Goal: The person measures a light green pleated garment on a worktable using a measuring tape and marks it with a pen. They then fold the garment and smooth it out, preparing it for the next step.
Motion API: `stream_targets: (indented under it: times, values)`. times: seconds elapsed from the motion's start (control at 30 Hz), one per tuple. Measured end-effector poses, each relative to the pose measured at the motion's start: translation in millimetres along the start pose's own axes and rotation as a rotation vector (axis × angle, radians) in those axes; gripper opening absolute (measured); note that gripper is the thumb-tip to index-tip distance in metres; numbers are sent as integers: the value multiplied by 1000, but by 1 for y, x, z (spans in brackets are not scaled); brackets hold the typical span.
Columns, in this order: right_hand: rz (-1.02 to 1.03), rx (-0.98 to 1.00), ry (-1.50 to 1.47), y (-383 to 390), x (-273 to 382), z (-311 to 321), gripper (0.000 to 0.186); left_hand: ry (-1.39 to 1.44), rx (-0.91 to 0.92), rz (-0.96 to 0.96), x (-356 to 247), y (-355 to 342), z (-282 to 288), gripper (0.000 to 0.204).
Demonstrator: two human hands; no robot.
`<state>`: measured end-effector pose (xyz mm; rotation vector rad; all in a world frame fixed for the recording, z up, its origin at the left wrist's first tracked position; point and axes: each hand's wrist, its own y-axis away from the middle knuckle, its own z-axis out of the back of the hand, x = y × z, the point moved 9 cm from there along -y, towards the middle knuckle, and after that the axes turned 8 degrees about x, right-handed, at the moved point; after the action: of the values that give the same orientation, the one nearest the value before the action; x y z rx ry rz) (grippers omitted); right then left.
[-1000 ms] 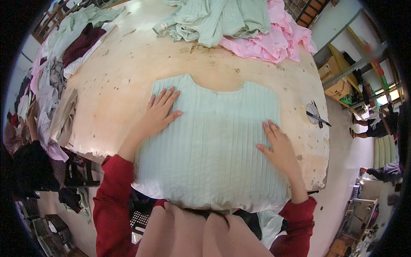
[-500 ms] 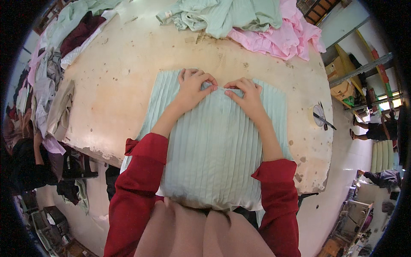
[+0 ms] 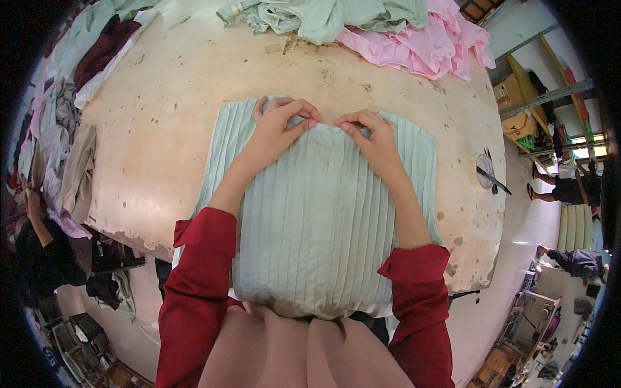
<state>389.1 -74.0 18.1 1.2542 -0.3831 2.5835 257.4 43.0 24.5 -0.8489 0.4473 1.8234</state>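
A pale green pleated garment piece [image 3: 317, 213] lies spread on the table in front of me, its near end hanging over the edge toward my lap. My left hand [image 3: 278, 129] pinches the far edge of the cloth between thumb and forefinger, left of its middle. A short way to the right, my right hand [image 3: 372, 137] grips the same edge in a pinch. A small stretch of the edge shows between the two hands. Pleated side parts of the garment lie beyond each hand.
Light green clothes [image 3: 317, 16] and pink cloth [image 3: 427, 42] are heaped at the table's far side. Garments [image 3: 77, 161] line the left edge. A tape roll [image 3: 480, 171] and a dark-bladed tool [image 3: 495, 181] lie at the right. Another person's arm [image 3: 40, 223] shows at far left.
Both hands still pinch the cloth's far edge. They have moved slightly apart, the left one shifting left. The view has shifted a little.
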Motion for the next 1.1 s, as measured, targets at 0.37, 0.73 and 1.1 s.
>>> stream_targets:
  times: [0.37,0.73,1.1]
  values:
    - [2,-61,-36,0,2,-1,12,-204,4,-69,-14,3,-8,18]
    - [178,-83,589,-2,31,0,24,-70,-207,-310,-36,1,24,20]
    - [-290,-5,823,200,46,21,63,-657,-5,277,-3,212,21,59]
